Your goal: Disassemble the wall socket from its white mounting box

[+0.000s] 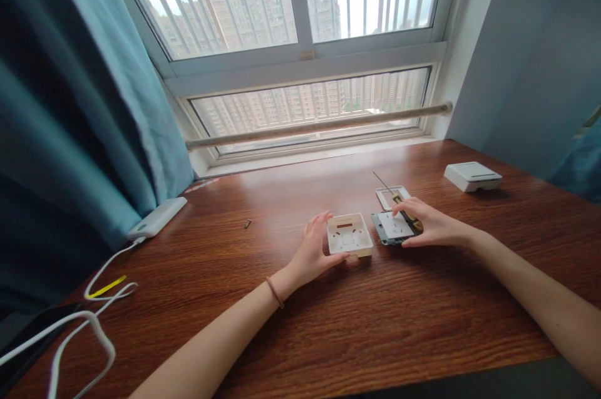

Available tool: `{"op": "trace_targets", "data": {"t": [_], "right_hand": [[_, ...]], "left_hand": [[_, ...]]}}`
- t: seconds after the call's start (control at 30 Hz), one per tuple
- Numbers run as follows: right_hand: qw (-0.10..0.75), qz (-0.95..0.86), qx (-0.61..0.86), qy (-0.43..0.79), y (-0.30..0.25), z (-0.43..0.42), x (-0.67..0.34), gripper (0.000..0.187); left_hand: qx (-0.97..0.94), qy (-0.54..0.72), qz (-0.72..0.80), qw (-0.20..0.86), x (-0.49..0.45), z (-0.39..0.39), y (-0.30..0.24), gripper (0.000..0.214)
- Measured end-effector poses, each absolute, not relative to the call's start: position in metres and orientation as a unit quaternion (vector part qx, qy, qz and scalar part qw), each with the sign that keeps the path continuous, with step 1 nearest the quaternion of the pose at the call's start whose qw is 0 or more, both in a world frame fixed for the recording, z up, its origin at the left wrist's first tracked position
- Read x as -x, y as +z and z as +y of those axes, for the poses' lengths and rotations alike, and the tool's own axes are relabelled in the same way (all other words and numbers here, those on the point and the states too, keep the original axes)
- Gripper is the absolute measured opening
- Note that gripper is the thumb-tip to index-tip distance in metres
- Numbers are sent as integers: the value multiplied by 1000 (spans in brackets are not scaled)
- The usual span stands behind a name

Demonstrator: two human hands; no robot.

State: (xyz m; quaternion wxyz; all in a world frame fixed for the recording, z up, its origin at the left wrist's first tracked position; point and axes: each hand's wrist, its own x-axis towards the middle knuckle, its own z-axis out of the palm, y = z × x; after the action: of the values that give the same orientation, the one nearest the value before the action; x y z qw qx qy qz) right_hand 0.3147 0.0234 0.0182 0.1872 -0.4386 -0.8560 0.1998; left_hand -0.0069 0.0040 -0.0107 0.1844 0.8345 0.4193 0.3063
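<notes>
My left hand holds a white square mounting box on the table, fingers along its left side and thumb at its front edge. The box faces up, open, with a slot and small holes in its floor. Just to its right, my right hand grips a wall socket with a white face and dark edges. A screwdriver with a yellow-and-black handle is also in that hand, its thin shaft pointing up and left. Part of the handle is hidden by the fingers. Behind the socket lies a white cover frame.
A closed white box-shaped unit sits at the back right of the wooden table. Small brass-coloured screws lie left of my hands. A white power bank, a white cable and a yellow strip are at the left.
</notes>
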Motion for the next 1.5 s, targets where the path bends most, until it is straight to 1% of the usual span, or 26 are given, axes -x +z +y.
{"op": "trace_targets", "data": {"t": [0.43, 0.77, 1.07, 1.13, 1.2, 1.27, 1.33, 1.4, 1.43, 1.5], "right_hand": [[184, -839, 455, 236, 16, 23, -321, 71], [193, -826, 463, 256, 16, 25, -329, 78], [183, -823, 468, 265, 14, 27, -333, 82], [183, -824, 470, 259, 15, 27, -332, 78], [193, -826, 468, 249, 17, 28, -330, 70], [222, -823, 474, 222, 18, 30, -329, 53], [268, -804, 500, 179, 18, 33, -330, 37], [301, -773, 541, 136, 16, 37, -335, 34], [302, -761, 560, 121, 14, 40, -339, 34], [275, -749, 595, 98, 8, 44, -346, 40]], "left_hand": [[-833, 312, 417, 187, 6, 4, -12, 79], [-834, 312, 414, 187, 7, 5, -12, 79], [-832, 318, 412, 192, 7, 4, -12, 79], [-831, 316, 415, 193, 7, 4, -12, 79], [-829, 313, 420, 195, 7, 4, -13, 81], [-828, 311, 423, 197, 8, 4, -13, 83], [-828, 311, 423, 197, 8, 5, -15, 85], [-829, 309, 423, 197, 8, 5, -16, 86], [-828, 308, 424, 197, 8, 5, -16, 87], [-828, 304, 428, 198, 7, 5, -15, 88]]}}
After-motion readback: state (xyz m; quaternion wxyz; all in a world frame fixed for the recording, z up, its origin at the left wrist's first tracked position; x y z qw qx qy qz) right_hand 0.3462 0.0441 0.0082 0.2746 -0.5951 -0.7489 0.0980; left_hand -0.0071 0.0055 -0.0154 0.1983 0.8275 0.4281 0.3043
